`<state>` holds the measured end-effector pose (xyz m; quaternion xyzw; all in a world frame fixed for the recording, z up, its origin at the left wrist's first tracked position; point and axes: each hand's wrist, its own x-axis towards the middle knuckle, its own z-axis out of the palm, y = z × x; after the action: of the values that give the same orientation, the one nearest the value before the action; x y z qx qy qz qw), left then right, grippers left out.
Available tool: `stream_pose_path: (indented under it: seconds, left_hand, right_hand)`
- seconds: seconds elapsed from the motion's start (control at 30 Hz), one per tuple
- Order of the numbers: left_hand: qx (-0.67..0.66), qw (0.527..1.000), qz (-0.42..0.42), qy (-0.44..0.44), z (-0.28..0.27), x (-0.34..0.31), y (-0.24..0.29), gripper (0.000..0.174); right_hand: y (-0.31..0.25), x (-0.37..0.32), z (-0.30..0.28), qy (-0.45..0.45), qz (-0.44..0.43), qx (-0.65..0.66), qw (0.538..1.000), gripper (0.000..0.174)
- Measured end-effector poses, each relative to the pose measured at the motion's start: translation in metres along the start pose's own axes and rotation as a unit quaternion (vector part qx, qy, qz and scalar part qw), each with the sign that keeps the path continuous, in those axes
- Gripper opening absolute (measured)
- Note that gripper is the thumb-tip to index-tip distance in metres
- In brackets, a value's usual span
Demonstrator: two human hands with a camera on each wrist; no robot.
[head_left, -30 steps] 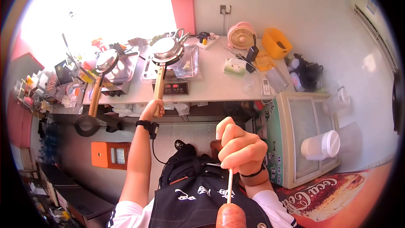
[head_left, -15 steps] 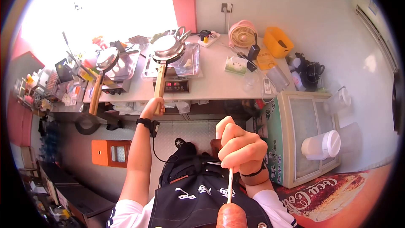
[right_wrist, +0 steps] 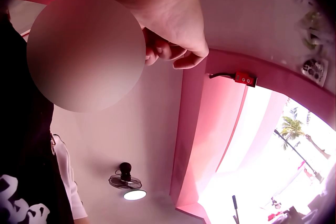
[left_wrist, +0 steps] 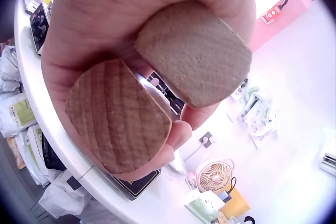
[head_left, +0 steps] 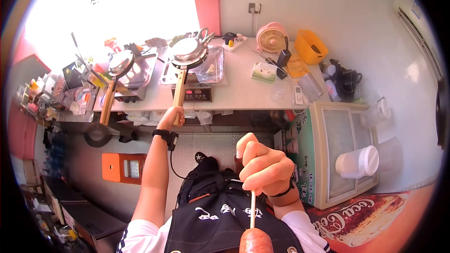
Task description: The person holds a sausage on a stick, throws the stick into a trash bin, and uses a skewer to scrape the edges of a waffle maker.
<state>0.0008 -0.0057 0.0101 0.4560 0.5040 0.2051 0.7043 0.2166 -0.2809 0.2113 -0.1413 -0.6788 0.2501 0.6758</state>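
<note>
Left hand (head_left: 172, 118) grips wooden handles (left_wrist: 118, 119); right hand (head_left: 266, 166) pinches a stick (head_left: 253, 204) whose sausage (head_left: 256, 241) might slip if loosely skewered.

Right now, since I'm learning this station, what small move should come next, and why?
Perhaps the left hand should squeeze the wooden handles closer together: its fingers curl round both, yet the left wrist view shows a gap between them.

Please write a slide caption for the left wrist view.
Left hand grips two wooden handles; pink fan on the white countertop beyond.
</note>
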Motion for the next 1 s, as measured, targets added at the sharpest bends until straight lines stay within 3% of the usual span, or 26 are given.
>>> stream_pose_path:
  seconds: [0.2, 0.27, 0.4, 0.53, 0.7, 0.73, 0.8, 1.0]
  left_hand:
    - [-0.005, 1.000, -0.004, -0.001, -0.0006, 0.0014, 0.0000, 0.014]
    - [-0.008, 1.000, -0.003, -0.006, 0.0011, 0.0021, 0.0010, 0.014]
    - [0.000, 1.000, -0.010, -0.009, -0.0029, 0.0034, -0.0001, 0.012]
    - [0.002, 1.000, -0.006, -0.022, -0.0064, 0.0057, -0.0034, 0.018]
    - [-0.002, 1.000, -0.004, -0.013, -0.0072, 0.0088, -0.0051, 0.012]
    - [-0.002, 1.000, -0.007, -0.025, -0.0075, 0.0075, -0.0041, 0.020]
    - [-0.003, 1.000, -0.008, -0.014, -0.0048, 0.0057, -0.0030, 0.012]
    - [-0.001, 1.000, -0.002, 0.003, 0.0001, 0.0000, 0.0003, 0.012]
  right_hand:
    - [0.0053, -0.0009, 0.0017, -0.021, 0.018, 0.045, 0.999, 0.024]
    - [0.0068, 0.0013, 0.0005, -0.061, 0.024, 0.070, 0.995, 0.013]
    - [0.0068, 0.0053, 0.0025, -0.091, 0.041, 0.102, 0.990, 0.021]
    - [0.0094, 0.0024, 0.0042, -0.068, 0.043, 0.101, 0.992, 0.023]
    - [0.0094, -0.0007, 0.0038, -0.035, 0.032, 0.086, 0.995, 0.023]
    - [0.0092, -0.0009, 0.0035, -0.026, 0.028, 0.076, 0.996, 0.023]
    - [0.0082, -0.0011, 0.0018, -0.019, 0.024, 0.069, 0.997, 0.023]
    - [0.0064, -0.0010, -0.0022, -0.012, 0.015, 0.052, 0.998, 0.022]
